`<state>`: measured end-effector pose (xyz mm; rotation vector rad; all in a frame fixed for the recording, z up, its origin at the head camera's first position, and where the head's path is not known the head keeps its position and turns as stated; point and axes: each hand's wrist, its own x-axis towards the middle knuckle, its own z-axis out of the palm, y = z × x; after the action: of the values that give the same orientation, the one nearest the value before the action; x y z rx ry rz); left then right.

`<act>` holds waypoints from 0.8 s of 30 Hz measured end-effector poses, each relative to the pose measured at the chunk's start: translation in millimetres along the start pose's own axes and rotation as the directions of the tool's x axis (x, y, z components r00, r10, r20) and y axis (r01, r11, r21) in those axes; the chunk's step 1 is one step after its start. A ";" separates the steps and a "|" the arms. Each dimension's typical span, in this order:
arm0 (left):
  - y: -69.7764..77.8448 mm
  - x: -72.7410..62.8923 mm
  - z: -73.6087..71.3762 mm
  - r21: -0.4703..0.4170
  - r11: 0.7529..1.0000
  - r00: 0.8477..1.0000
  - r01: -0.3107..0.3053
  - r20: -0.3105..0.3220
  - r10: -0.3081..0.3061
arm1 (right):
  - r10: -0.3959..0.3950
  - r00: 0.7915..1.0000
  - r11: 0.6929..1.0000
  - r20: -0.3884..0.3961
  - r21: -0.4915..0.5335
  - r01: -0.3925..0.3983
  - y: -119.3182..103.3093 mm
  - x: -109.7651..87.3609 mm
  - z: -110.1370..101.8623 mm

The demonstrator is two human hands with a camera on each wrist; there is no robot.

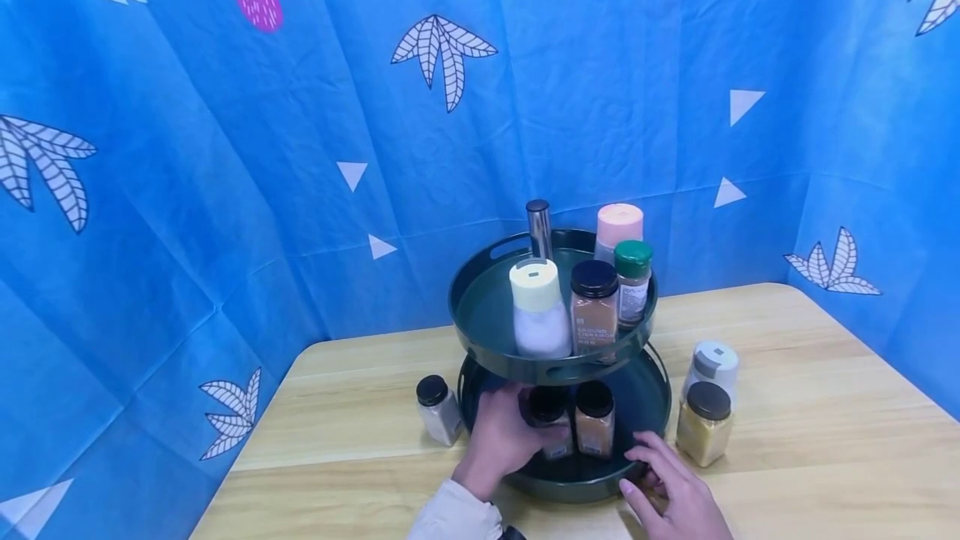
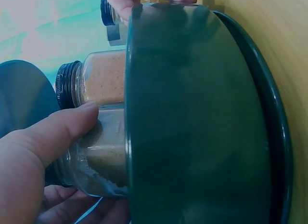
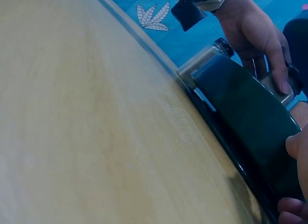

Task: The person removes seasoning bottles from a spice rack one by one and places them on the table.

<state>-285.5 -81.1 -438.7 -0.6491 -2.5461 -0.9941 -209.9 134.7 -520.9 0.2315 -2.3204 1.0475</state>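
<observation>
My left hand (image 1: 498, 436) reaches between the tiers of a dark green two-tier round tray (image 1: 573, 490) and grips a clear spice jar (image 1: 557, 440) with a black lid. In the left wrist view its thumb lies along the side of this jar (image 2: 103, 156), which holds a greyish-brown powder. Right beside it stands a jar of orange-brown powder (image 1: 595, 427), also black-lidded. My right hand (image 1: 678, 494) holds the lower tier's rim at the front right, fingers over the edge and thumb at the outer wall.
On the upper tier stand a cream-capped bottle (image 1: 540, 323), a ground cinnamon jar (image 1: 594, 311), a green-capped jar (image 1: 632, 286), a pink-capped bottle (image 1: 619, 227) and a dark slim cylinder (image 1: 539, 232). A pale-powder jar (image 1: 440, 415) stands left on the table; a yellow-powder jar (image 1: 703, 427) and white-capped bottle (image 1: 715, 361), right.
</observation>
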 end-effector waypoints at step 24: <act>-5.1 1.6 -7.6 0.060 0.998 0.996 -0.001 -0.086 0.006 | -0.020 1.000 1.000 -0.020 0.002 0.020 1.4 0.1 1.0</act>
<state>-288.5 -89.2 -435.5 -0.5811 -2.4881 -0.9204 -210.9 135.0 -522.3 0.2431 -2.2953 1.0378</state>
